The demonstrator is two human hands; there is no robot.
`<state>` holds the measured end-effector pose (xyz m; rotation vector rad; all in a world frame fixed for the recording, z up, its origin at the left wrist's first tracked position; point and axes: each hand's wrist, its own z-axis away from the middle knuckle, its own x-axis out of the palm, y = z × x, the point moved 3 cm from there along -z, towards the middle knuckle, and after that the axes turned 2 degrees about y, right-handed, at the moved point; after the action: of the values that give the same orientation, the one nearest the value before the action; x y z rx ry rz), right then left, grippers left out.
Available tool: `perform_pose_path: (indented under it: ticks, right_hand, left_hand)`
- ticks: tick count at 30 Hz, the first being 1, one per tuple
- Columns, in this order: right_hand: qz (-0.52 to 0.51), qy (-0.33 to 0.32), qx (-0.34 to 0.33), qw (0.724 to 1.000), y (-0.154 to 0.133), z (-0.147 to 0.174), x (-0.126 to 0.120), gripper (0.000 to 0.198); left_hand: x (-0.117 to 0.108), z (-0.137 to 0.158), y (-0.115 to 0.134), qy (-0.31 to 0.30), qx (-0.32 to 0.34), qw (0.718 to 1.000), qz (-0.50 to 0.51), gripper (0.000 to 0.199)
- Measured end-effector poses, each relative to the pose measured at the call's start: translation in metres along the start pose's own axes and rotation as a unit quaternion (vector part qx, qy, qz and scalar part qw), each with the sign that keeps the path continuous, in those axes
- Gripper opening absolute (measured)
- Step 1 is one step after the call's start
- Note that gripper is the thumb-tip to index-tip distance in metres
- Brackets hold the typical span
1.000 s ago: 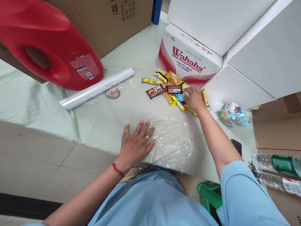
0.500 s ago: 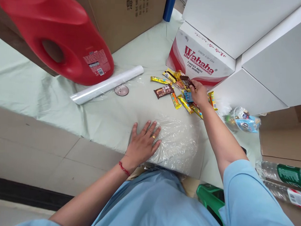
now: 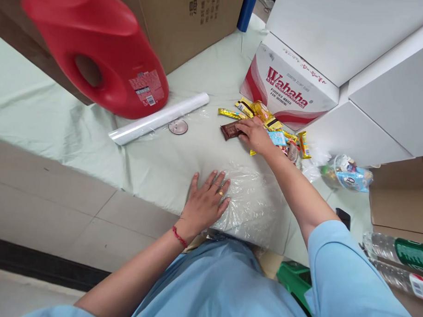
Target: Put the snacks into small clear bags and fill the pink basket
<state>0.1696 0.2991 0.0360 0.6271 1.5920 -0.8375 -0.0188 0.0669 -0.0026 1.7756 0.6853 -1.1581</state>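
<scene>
My left hand (image 3: 206, 198) lies flat with its fingers spread, on the left edge of a sheet of clear plastic film (image 3: 253, 201) at the table's front. Farther back, my right hand (image 3: 256, 136) is closed over the right end of a dark brown snack packet (image 3: 229, 130), fingertips on its wrapper. Right of this hand is a loose pile of small snacks: a blue packet (image 3: 277, 137), a yellow-wrapped bar (image 3: 304, 145) and several others. One yellow bar (image 3: 232, 114) lies just behind the brown packet. My right hand hides part of the pile.
A roll of plastic film (image 3: 160, 119) and a round, clear-brown disc (image 3: 178, 127) lie to the left, before a red jug (image 3: 131, 68). A Wahaha carton (image 3: 286, 87) stands behind the snacks. At right are a clear tub of packets (image 3: 349, 175) and plastic bottles (image 3: 385, 245).
My right hand has moved left and toward me, from above the pile to its left side, with a brown snack packet. My left hand stays flat on the film. The view has shifted slightly.
</scene>
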Motion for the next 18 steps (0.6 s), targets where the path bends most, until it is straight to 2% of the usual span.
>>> perform_pose_path:
  ticks: [5,9,13,16,18]
  right_hand:
    - [0.002,-0.007,0.01,1.0,0.004,-0.002,-0.004,0.057]
    - [0.029,-0.064,0.014,0.997,0.001,-0.016,-0.002,0.075]
    - [0.057,-0.1,0.04,0.993,-0.005,-0.028,0.001,0.056]
    - [0.035,-0.067,0.07,0.995,-0.013,-0.022,-0.013,0.045]
    - [-0.045,-0.027,0.1,0.994,-0.022,-0.003,-0.029,0.044]
  left_hand:
    - [-0.001,0.0,-0.001,0.0,-0.003,1.0,0.003,0.05]
    - [0.001,0.001,-0.001,0.0,-0.001,1.0,0.0,0.05]
    - [0.001,0.001,-0.001,-0.001,-0.004,1.0,-0.003,0.05]
    - [0.0,0.001,-0.001,-0.004,-0.005,1.0,-0.003,0.05]
    - [-0.001,0.001,0.0,-0.003,-0.006,1.0,0.0,0.05]
